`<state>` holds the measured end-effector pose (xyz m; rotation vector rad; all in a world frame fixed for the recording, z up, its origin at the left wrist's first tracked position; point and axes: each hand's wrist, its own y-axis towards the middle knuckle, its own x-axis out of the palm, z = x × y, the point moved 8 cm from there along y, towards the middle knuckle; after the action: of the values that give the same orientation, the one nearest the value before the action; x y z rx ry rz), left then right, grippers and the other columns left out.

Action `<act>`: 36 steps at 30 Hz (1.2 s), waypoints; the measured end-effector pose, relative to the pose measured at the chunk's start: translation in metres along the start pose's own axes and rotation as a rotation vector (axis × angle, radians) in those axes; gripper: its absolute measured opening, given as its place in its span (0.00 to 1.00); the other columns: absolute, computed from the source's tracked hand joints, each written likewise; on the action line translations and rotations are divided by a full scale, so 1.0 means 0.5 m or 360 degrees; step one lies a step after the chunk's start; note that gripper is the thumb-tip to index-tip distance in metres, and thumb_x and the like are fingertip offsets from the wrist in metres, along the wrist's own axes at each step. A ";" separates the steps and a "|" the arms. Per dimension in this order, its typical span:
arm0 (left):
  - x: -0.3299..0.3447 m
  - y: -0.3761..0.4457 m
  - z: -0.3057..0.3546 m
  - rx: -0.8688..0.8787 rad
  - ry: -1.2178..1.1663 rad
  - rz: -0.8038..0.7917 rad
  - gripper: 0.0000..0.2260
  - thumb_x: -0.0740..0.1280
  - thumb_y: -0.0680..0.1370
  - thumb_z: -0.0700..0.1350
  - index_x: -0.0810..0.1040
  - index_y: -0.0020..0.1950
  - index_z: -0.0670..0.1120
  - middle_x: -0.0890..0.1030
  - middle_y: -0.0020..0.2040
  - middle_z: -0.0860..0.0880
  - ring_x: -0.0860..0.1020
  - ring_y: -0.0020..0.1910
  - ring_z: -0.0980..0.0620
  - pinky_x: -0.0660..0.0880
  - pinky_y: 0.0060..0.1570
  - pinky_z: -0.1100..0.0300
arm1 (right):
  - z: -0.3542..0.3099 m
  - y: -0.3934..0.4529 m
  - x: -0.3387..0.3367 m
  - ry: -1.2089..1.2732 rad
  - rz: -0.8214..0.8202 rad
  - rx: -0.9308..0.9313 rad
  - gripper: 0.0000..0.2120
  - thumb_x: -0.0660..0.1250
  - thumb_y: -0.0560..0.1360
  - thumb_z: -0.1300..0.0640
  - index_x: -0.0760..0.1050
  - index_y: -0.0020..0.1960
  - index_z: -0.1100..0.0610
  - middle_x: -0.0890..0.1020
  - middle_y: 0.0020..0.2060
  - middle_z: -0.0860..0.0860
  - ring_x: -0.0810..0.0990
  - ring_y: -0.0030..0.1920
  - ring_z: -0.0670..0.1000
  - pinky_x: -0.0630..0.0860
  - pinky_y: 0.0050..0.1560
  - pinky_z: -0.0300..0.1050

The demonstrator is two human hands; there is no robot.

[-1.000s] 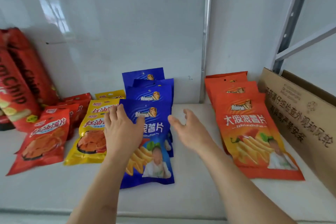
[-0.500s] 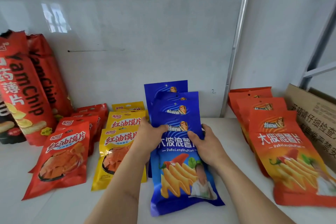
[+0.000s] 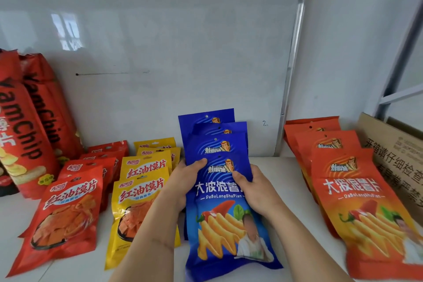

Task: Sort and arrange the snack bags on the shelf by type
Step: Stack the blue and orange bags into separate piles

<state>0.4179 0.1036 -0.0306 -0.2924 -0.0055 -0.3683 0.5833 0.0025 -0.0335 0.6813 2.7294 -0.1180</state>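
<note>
White shelf (image 3: 263, 167) | left hand (image 3: 183, 181), right hand (image 3: 254, 192): fingers curled, gripping front blue bag (image 3: 224, 220) by both edges

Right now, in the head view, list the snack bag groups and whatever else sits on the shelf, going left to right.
YamChip bags → red bags → yellow bags → blue bags, held at both edges by left hand and right hand → orange bags → cardboard box.

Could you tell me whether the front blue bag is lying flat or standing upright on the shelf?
Lying flat, face up: the front blue bag rests on the shelf, overlapping the blue bags behind it, gripped at both edges.
</note>
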 end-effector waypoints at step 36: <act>0.095 -0.039 -0.007 0.0123 -0.0135 -0.0046 0.32 0.71 0.77 0.59 0.63 0.75 0.49 0.80 0.63 0.47 0.86 0.48 0.50 0.83 0.44 0.52 | 0.014 0.001 -0.143 0.0019 0.0486 0.0077 0.16 0.62 0.80 0.43 0.67 0.59 0.54 0.80 0.45 0.47 0.79 0.39 0.43 0.71 0.33 0.40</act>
<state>0.4554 0.0685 -0.0258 -0.2312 -0.1074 -0.3834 0.6449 -0.0300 -0.0167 1.1042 2.6035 -0.1081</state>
